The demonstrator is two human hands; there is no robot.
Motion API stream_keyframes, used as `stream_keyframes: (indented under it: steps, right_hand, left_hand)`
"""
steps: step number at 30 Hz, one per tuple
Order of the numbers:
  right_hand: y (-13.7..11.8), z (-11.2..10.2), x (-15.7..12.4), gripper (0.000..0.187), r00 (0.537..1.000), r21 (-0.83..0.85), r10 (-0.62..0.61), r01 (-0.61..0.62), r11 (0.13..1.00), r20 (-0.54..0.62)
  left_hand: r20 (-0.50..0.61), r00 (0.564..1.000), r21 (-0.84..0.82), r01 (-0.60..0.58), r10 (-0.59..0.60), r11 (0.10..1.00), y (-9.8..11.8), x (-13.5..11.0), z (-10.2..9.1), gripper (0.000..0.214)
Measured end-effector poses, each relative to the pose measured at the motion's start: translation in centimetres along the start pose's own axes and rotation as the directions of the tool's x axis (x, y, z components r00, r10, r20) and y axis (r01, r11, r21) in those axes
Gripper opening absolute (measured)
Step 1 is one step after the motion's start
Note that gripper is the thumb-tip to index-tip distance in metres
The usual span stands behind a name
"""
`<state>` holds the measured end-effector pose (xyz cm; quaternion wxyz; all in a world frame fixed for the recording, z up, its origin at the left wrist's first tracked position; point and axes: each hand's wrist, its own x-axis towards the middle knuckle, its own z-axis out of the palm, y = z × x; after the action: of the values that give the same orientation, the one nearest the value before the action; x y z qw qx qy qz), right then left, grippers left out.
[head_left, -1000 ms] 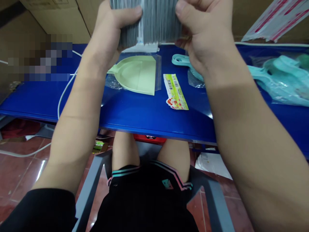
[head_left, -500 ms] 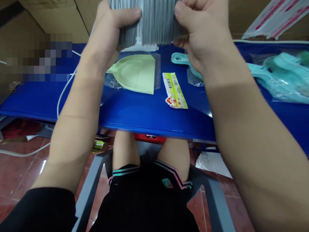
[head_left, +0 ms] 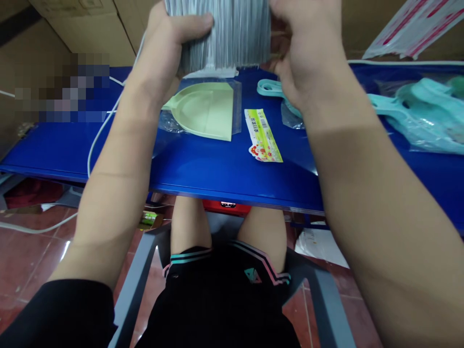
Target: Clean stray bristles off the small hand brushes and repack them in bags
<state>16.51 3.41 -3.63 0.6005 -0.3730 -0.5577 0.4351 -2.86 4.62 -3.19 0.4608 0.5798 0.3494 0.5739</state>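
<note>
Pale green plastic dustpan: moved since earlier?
No, neither way: judged by the front edge of the glossy blue table, the pale green plastic dustpan keeps its place.

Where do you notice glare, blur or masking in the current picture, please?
Head view: glare streaks the floor tiles and glints on the clear plastic by the green dustpan; head view: the right hand looks slightly blurred; head view: pixelation masks a patch at the left.

My feed is fairly dim, with pale glare on the glossy blue desk (head_left: pixel 224 169) near its front edge and on the shiny reddish floor tiles (head_left: pixel 36 256). Shadowed fingers on the bare right hand (head_left: pixel 311 43) look soft; wide-lens stretch enlarges the bare right forearm (head_left: pixel 366 193); coarse pixelation masks the desk's far left corner.
</note>
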Motion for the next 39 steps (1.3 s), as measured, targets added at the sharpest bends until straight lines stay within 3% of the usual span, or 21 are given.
stream_keyframes:
  steps: [8, 19, 23, 28, 34, 39]
  right_hand:
    - [0.9, -0.4, 0.8, 0.028, 0.999, -0.056, -0.012, 0.009, 0.998, -0.05]
    - [1.7, -1.0, 1.4, 0.033, 0.994, -0.11, -0.1, 0.104, 0.988, 0.041]
    - [1.2, -0.6, 0.9, 0.034, 0.987, -0.11, -0.162, 0.164, 0.98, 0.023]
    - [1.4, -0.8, 1.2, 0.036, 0.988, -0.143, -0.151, 0.148, 0.979, -0.01]
    - [1.8, -1.0, 1.2, 0.03, 0.977, -0.176, -0.213, 0.204, 0.963, -0.031]
    - [2.5, -1.8, 1.8, 0.027, 0.98, -0.165, -0.197, 0.195, 0.967, 0.003]
  left_hand:
    - [0.065, 0.998, -0.015, -0.02, 0.021, 1.0, -0.3, 0.3, -0.5, 0.021]
    - [0.03, 0.999, -0.065, -0.028, 0.03, 0.997, -0.4, 0.4, -0.3, 0.02]
    - [0.035, 0.999, -0.076, -0.025, 0.028, 0.997, -0.4, 0.3, -0.3, 0.02]
    - [0.058, 0.998, -0.067, -0.034, 0.038, 0.997, -0.4, 0.1, -0.2, 0.019]
    - [0.022, 1.0, -0.025, -0.002, 0.002, 1.0, 0.1, -0.2, 0.0, 0.024]
    - [0.035, 0.999, -0.061, -0.011, 0.013, 0.998, -0.2, 0.0, -0.2, 0.023]
